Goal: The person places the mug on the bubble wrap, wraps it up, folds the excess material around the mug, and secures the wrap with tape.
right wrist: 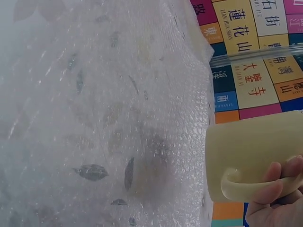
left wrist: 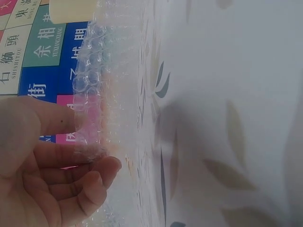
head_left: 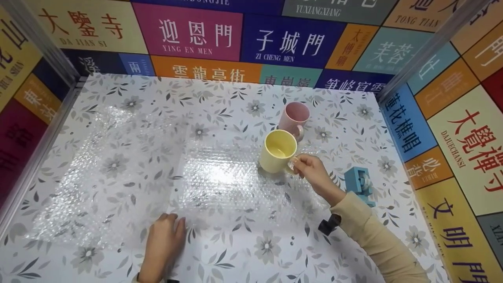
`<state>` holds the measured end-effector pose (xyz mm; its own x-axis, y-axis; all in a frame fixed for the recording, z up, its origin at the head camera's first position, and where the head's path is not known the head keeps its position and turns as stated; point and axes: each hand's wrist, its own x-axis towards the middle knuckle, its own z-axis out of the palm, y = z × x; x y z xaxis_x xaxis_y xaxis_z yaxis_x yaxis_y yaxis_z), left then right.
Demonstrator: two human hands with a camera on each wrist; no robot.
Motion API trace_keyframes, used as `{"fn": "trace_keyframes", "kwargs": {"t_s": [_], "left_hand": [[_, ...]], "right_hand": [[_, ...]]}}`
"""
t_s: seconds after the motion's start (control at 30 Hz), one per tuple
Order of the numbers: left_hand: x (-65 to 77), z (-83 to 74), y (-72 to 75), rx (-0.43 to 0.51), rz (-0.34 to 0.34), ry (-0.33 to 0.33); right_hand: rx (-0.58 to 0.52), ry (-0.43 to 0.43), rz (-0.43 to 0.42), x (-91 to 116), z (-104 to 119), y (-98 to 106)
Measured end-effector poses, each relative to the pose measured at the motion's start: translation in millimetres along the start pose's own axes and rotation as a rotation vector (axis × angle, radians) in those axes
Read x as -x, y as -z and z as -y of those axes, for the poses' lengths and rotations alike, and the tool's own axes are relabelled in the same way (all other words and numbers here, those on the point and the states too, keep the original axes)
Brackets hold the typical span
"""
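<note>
The right hand (head_left: 316, 175) gripped a yellow mug (head_left: 272, 160) by its handle (right wrist: 244, 190), likely to hold it upright over bubble wrap (head_left: 220, 192) spread beyond the left hand (head_left: 163, 237), which pinched its near edge, apparently to steady it.

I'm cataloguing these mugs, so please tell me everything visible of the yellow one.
The yellow mug is pale, smooth and cylindrical, ceramic-looking, with a looped handle and a brighter yellow inside. It is roughly upright, open top up, and seems lifted above the bubble wrap. The right hand grips its handle.
</note>
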<state>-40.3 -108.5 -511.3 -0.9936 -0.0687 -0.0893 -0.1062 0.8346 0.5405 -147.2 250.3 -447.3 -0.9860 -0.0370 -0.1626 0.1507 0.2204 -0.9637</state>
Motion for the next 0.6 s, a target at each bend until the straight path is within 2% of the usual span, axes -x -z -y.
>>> {"fn": "trace_keyframes", "kwargs": {"t_s": [0.27,0.6], "left_hand": [[0.8,-0.3,-1.8,0.006,-0.023,-0.009],[1.6,1.0,-1.7,0.036,-0.032,-0.025]], "right_hand": [[-0.008,0.007,0.074,3,-5,-12],[0.042,0.011,0.165,6,-18,-26]]}}
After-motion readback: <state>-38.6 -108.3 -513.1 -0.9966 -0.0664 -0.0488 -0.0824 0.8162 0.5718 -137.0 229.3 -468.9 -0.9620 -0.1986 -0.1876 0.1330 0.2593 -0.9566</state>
